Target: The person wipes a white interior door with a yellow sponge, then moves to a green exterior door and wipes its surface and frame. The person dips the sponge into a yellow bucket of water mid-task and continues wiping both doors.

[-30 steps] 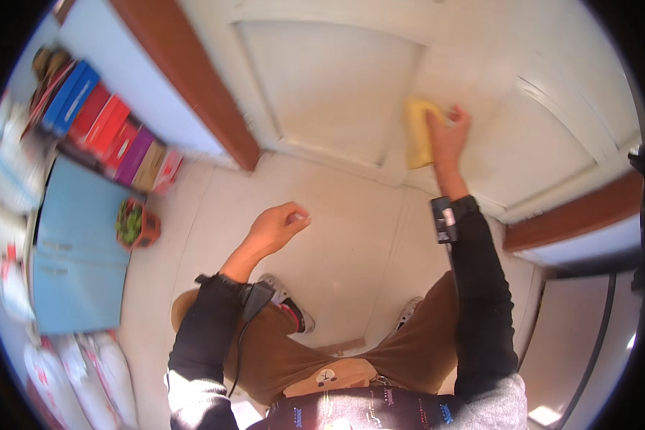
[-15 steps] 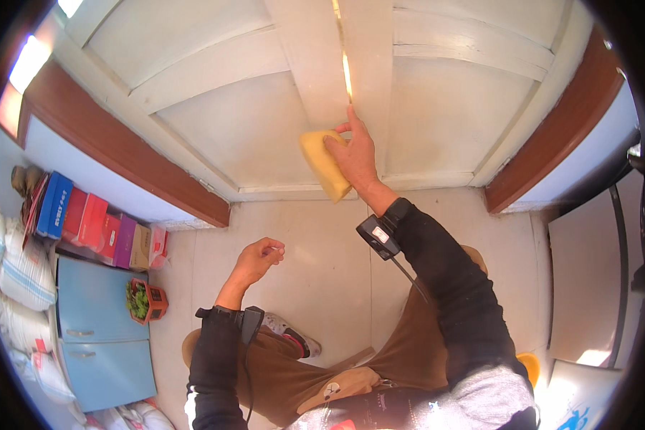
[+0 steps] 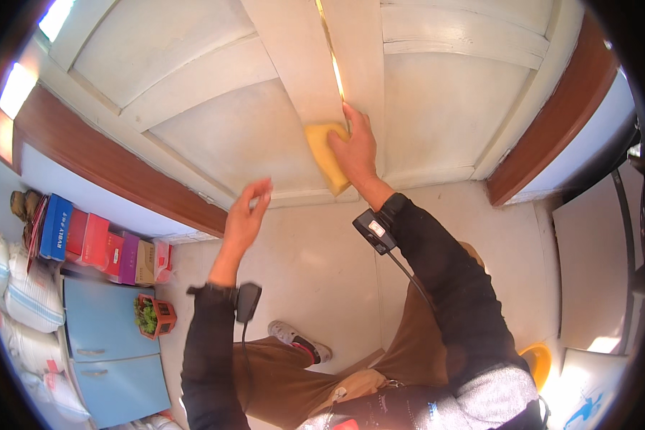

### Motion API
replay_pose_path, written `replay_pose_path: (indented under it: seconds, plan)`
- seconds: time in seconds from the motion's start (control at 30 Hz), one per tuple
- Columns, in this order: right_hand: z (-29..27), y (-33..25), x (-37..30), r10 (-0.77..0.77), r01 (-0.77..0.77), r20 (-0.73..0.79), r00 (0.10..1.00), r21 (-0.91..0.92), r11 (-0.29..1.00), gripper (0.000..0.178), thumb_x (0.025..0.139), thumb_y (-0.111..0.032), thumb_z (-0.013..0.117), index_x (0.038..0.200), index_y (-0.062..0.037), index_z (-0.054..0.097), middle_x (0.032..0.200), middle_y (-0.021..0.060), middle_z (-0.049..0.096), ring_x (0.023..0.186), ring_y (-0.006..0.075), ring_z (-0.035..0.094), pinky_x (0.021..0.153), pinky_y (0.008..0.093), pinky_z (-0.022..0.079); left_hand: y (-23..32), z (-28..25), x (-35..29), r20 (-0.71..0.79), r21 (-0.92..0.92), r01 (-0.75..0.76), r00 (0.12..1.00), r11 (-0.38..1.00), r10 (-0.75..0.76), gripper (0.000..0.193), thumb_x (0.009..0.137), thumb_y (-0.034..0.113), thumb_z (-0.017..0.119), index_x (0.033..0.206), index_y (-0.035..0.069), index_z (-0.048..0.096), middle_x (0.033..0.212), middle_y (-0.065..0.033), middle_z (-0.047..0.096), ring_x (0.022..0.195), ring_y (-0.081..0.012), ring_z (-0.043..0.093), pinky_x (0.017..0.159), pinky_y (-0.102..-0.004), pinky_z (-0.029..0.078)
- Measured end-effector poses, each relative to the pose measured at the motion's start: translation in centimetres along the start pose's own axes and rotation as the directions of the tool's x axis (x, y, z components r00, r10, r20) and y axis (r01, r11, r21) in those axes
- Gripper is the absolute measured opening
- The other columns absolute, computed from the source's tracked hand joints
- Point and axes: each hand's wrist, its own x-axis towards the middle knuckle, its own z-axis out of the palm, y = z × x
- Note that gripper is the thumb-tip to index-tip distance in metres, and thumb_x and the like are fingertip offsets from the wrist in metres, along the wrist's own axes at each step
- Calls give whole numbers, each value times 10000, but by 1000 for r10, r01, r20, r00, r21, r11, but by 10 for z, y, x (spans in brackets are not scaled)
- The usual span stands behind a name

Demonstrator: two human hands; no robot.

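In my right hand [image 3: 358,152] is a thick yellow sponge [image 3: 324,154], gripped between thumb and fingers. It sits against the lower part of a white panelled double door [image 3: 301,97], beside the bright gap where the two leaves meet. My right fingertips reach up to that gap. My left hand [image 3: 246,218] is raised over the floor, left of the sponge and near the door's lower left part. Nothing shows in it, and its fingers are stretched out and apart.
Brown wooden frame posts [image 3: 107,158] flank the door. On the left, a blue cabinet [image 3: 111,322] stands beside a potted plant [image 3: 155,316], coloured boxes [image 3: 86,240] and white sacks [image 3: 32,297]. A grey appliance-like panel [image 3: 591,265] and a yellow basin [image 3: 536,362] are on the right.
My left hand has moved up toward the door, and its fingers have straightened. My right hand and the sponge have shifted only slightly against the door. The view has turned a little.
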Motion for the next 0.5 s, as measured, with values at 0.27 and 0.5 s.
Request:
replay_pose_path:
  seconds: [0.27,0.5]
  plan:
    - [-11,-2,-5,-39,32,85,996,78,996,556,826,-92,672,1358,-19,532,1216,153,573,1165,321,589,992,368,475,76,42,129,-118,-331,-88,992,940,51,636,962,293,704,1439,-13,416,1384,-160,533,1315,-251,499,1039,-376,457]
    - [-28,-9,-20,-106,104,110,988,20,994,591,828,-128,662,1389,-11,516,1144,178,595,930,328,620,799,391,500,101,58,110,-142,-361,-8,989,933,-46,717,902,292,775,1404,-17,367,1395,-161,473,1339,-259,460,1053,-385,433]
